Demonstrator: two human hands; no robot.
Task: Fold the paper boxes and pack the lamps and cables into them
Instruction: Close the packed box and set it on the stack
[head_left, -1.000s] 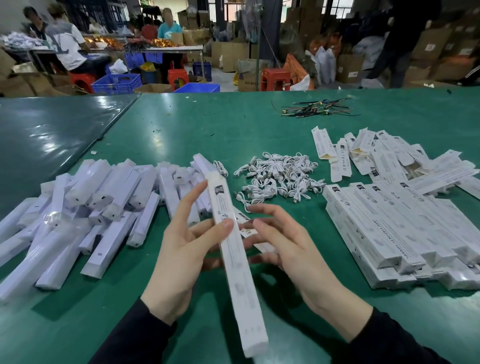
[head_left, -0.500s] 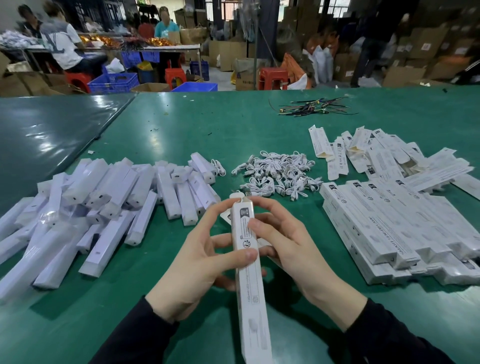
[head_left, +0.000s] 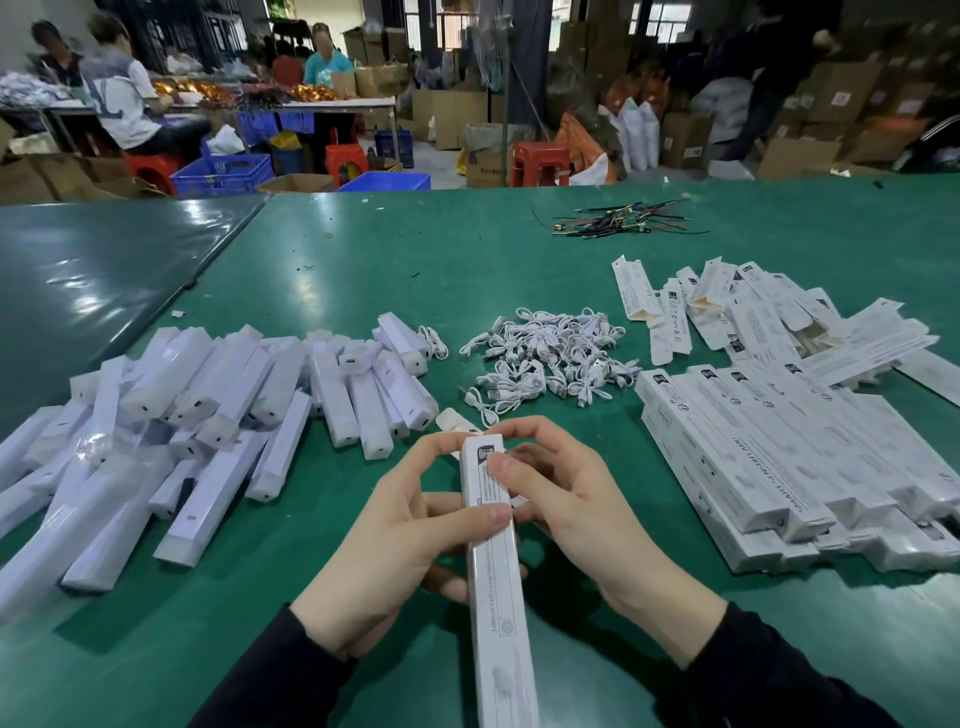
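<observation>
Closing the far end of a long white paper box (head_left: 493, 561) now, held lengthwise between both hands above the green bench (head_left: 415, 270). Left hand (head_left: 400, 540) wrapped round the box's left side, thumb pressed across its top face, index finger arched to the far end. Right hand (head_left: 566, 509) curled in from the other side, thumb down on the top face near the far end, fingertips meeting at the end flap. Both clamped on the box, neither relaxed.

Risks from here, as a judgement: too hard a squeeze from the thumbs and the thin card could crease or bow. Tuck flap could buckle or catch on the edge if pushed in askew. Whether lamp and cable already sit inside — impossible to tell; contents hidden. Near end pointing down toward the body, runs out of view at the bottom edge; if left untucked, anything inside could slide out. Grip concentrated at the far end, so the long near part hangs unsupported and could swing.

Around the hands: heap of white lamps (head_left: 208, 415) to the left, pile of coiled white cables (head_left: 550, 358) just beyond the box's far end, stack of closed boxes (head_left: 779, 467) to the right, loose unfilled boxes (head_left: 727, 306) behind that stack.
</observation>
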